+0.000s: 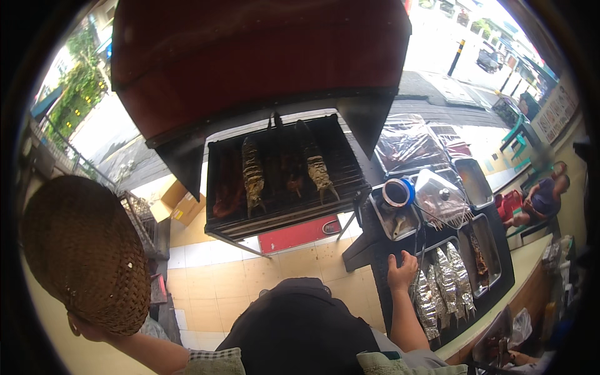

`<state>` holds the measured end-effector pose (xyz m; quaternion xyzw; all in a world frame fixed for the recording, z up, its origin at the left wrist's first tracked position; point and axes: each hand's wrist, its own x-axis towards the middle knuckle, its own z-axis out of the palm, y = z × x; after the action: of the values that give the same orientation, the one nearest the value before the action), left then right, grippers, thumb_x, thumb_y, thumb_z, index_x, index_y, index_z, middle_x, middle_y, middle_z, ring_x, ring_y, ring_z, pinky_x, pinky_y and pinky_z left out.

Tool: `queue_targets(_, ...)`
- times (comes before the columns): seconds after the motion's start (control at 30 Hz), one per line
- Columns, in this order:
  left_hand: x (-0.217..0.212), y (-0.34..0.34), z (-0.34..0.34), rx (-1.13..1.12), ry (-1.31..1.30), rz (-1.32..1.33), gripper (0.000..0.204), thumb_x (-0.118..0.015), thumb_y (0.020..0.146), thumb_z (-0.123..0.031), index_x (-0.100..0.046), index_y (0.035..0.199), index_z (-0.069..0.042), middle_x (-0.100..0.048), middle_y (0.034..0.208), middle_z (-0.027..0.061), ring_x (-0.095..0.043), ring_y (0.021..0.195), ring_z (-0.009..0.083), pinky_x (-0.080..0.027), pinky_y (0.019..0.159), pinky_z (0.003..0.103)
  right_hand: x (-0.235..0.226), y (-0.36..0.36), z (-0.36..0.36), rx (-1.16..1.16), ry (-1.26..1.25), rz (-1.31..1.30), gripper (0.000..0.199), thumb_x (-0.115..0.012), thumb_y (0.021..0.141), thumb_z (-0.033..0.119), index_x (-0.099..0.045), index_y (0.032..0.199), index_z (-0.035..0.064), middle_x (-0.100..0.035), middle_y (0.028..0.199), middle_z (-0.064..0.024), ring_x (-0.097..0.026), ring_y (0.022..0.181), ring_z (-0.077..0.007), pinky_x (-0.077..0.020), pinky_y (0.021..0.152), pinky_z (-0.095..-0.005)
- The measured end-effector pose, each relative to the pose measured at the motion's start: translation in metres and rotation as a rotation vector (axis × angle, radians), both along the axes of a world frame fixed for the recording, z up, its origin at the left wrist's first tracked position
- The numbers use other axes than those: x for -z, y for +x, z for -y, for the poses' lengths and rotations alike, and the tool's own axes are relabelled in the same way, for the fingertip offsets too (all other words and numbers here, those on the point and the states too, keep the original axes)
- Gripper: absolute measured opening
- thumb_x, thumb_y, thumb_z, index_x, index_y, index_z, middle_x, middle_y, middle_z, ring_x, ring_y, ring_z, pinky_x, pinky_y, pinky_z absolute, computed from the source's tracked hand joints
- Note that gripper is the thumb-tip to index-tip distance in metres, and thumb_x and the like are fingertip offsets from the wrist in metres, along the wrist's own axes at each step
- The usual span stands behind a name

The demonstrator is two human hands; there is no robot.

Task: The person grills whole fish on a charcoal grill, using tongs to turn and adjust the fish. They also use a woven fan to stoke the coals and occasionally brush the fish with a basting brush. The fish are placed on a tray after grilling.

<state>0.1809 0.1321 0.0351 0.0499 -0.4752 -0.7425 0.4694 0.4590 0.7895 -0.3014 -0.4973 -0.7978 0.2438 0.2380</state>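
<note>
Head view: how do the hands stand?

"The left hand (89, 328), at 8 o'clock, grips the lower edge of a woven brown wicker piece (87, 250); the right hand (403, 272), at 4 o'clock, is loosely spread just beside a row of foil-wrapped fish (445, 278)."

"And the grill (344, 164)?"

"At 12 o'clock, under a red hood (262, 59), bearing two partly foil-covered fish (253, 178) set apart."

Grill front (289, 208) open; red hood (256, 56) overhead (woven fan (87, 250) blocks left).
</note>
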Motion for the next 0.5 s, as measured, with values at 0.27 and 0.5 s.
queue_targets(0.27,0.064,-0.058,-0.002,0.167,-0.577,0.638,0.033,-0.072,0.099,-0.027,-0.068,0.117,0.000,-0.067,0.106,0.0094,-0.062,0.099,0.0183,-0.051,0.092,0.037,-0.125,-0.095,0.109,-1.149,-1.048,-0.576,0.062,-0.058,0.104,0.046,-0.054,0.144,-0.0022,-0.060,0.138,-0.0149,-0.054,0.131,-0.0249,-0.0386,0.113,-0.0393)
queue_targets(0.5,0.017,-0.009,0.018,0.118,0.080,-0.033,0.044,-0.062,0.103,-0.029,-0.064,0.134,0.002,-0.065,0.135,0.0190,-0.064,0.120,0.0302,-0.049,0.107,0.042,-0.165,-0.106,0.154,-1.753,-1.053,-0.074,0.069,-0.046,0.109,0.051,-0.038,0.162,0.0077,-0.037,0.167,-0.0156,-0.029,0.156,-0.0311,-0.0196,0.128,-0.0443)
